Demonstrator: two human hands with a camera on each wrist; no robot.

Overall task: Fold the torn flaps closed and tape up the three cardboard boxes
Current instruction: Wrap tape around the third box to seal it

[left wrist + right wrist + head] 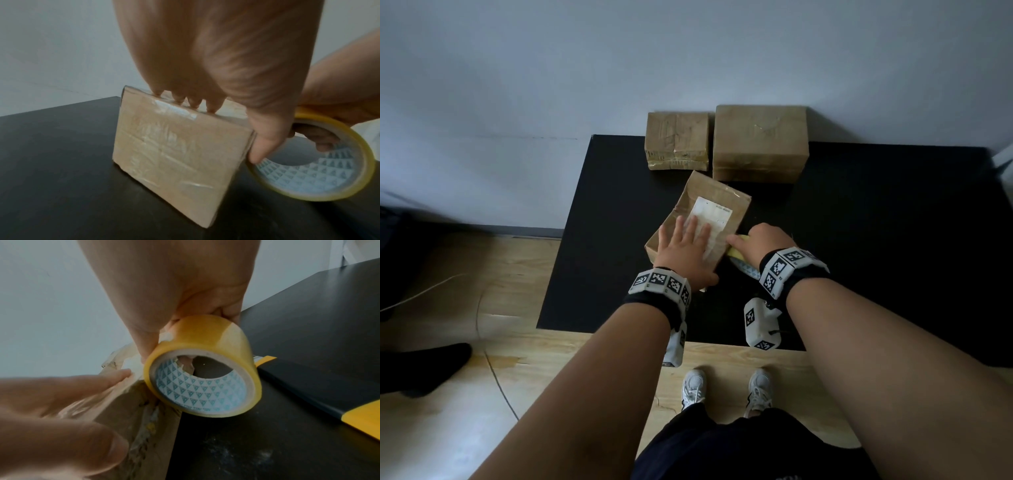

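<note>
Right grip: the right hand (760, 245) is curled round a roll of yellow packing tape (202, 365), thumb on the outer band and fingertips inside the printed core, holding the roll against the right side of the nearest cardboard box (698, 222). A loose, crinkled strip of tape runs from the roll onto the box top in the right wrist view. Left grip: the left hand (686, 248) lies flat with fingers spread and straight on the top of this box, partly over its white shipping label (714, 210); its thumb (265, 142) reaches down the box's right side, next to the roll. The box stands near the middle of the black table (876, 246), turned at an angle to the table's edges, and its near face carries older clear tape.

Just right of the roll, a black utility knife with yellow ends (320, 386) lies on the table.

Further back, at the table's far edge against the pale wall (688, 51), two more cardboard boxes stand side by side: a smaller box (677, 140) on the left with wrinkled tape across top and front, and a larger box (760, 142) on the right. Both appear closed.

Below the near edge, wood-pattern floor (517, 308) and the person's white trainers (693, 385) are visible.
</note>
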